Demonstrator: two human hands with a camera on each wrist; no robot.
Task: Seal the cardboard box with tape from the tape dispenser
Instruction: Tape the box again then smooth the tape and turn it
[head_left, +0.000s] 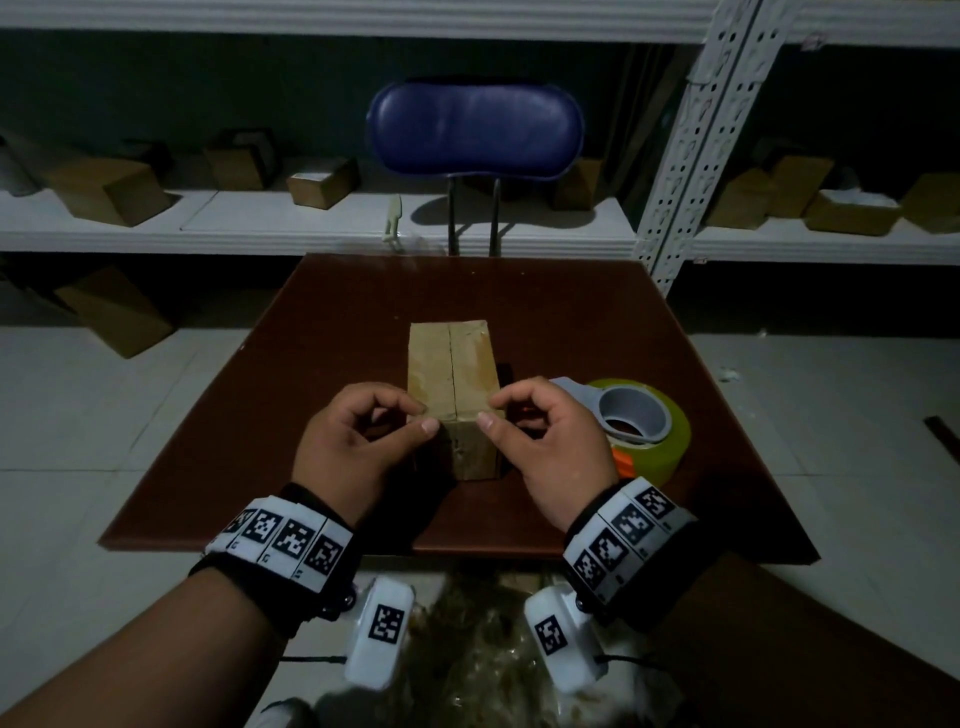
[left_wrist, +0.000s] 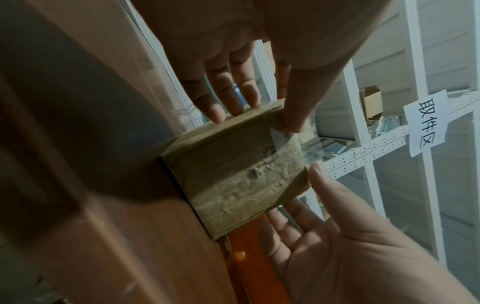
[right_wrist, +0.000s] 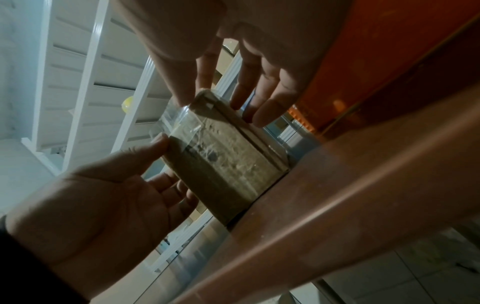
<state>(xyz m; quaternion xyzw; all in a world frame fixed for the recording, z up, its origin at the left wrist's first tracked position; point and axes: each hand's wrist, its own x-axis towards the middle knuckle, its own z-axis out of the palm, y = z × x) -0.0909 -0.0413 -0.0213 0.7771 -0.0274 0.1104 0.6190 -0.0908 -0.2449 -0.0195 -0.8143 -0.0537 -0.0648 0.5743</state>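
Note:
A small brown cardboard box (head_left: 452, 364) lies lengthwise mid-table, its top flaps meeting in a centre seam. A strip of clear tape (left_wrist: 309, 148) runs down the box's near end face and stands up past the near top edge; the right wrist view shows this clear tape (right_wrist: 176, 121) too. My left hand (head_left: 423, 418) pinches the tape at the left near corner, thumb on the end face. My right hand (head_left: 485, 413) pinches it at the right near corner. The tape dispenser (head_left: 639, 421), a yellowish roll on a grey core with an orange handle, lies on the table right of the box.
The brown table (head_left: 597, 322) has its near edge just under my wrists. A blue chair (head_left: 475, 132) stands behind the far edge. White shelving (head_left: 685, 156) with several cardboard boxes runs along the back, and crumpled plastic lies on the floor below.

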